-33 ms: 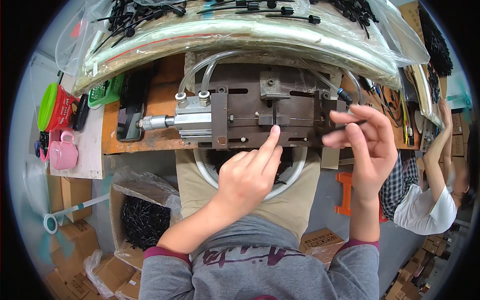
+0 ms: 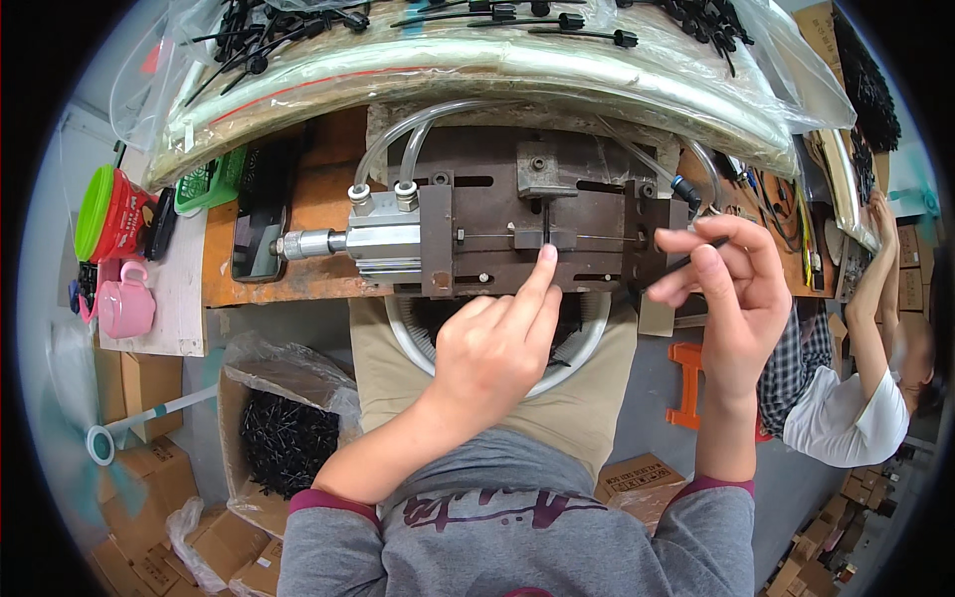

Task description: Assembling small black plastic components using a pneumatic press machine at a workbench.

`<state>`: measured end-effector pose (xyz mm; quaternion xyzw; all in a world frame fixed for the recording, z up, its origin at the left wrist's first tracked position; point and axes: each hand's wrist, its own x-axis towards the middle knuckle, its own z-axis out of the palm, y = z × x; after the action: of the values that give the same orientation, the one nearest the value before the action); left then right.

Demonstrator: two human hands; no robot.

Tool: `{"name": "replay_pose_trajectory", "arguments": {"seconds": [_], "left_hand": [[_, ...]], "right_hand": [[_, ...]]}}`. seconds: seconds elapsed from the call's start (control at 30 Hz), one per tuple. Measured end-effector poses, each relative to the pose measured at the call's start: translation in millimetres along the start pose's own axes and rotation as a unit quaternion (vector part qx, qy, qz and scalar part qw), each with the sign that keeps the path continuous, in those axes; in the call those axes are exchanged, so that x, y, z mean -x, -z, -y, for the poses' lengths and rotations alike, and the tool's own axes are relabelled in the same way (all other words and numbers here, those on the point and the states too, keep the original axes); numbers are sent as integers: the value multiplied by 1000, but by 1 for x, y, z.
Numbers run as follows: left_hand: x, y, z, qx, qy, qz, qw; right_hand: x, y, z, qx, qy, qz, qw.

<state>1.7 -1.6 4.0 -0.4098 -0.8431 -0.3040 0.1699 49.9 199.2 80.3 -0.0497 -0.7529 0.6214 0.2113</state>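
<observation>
item one, left hand (image 2: pixel 489 348): index finger extended, its tip at the lower edge of the small metal block (image 2: pixel 565 240) and apparently touching the black piece (image 2: pixel 546 221) set upright in the block's slot. the other fingers are curled under; whether they close on anything cannot be told. position unchanged against the preceding picture.

item two, right hand (image 2: pixel 741 308): thumb and fingers pinch a thin black strip (image 2: pixel 678 265), just beside the right end of the dark metal fixture (image 2: pixel 487 214). this is where the change lies: the strip, blurred and nearer level an instant earlier, now shows more sharply and slants down to the left (its lower end remains hard to make out against the dark metal).

assessment: the change appears to be a small adjustment of the strip in the fingers. the seated piece looks steadied by the left hand, while the strip is judged to be outside the block.

surroundings: the fixture sits on the wooden desk (image 2: pixel 333 189), with a silver cylinder (image 2: pixel 388 239) at its left and clear tubes (image 2: pixel 373 149) rising from that. black ties (image 2: pixel 557 20) lie on the plastic-covered surface beyond.
</observation>
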Motion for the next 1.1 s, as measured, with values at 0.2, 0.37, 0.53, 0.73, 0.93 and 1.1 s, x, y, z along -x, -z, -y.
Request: {"name": "replay_pose_trajectory", "arguments": {"seconds": [0.2, 0.37, 0.53, 0.73, 0.93, 1.1], "left_hand": [[-8, 1, 2, -60, -16, 17, 998], [-19, 21, -4, 212, 72, 8, 975], [-19, 41, -10, 223, -25, -91, 970], [-11, 35, -6, 114, 2, -40, 993], [-5, 8, -2, -3, -9, 24, 1000], [-13, 10, 2, -10, -8, 41, 999]], "right_hand": [[-4, 8, -10, -105, -127, 59, 984], [-14, -6, -11, -162, -176, 88, 967], [-38, -26, 4, -148, -185, 159, 958], [-135, -13, -15, 302, 297, -11, 906], [-158, 3, -14, 386, 245, 152, 876], [-133, 7, 9, 431, 302, 163, 834]]}}
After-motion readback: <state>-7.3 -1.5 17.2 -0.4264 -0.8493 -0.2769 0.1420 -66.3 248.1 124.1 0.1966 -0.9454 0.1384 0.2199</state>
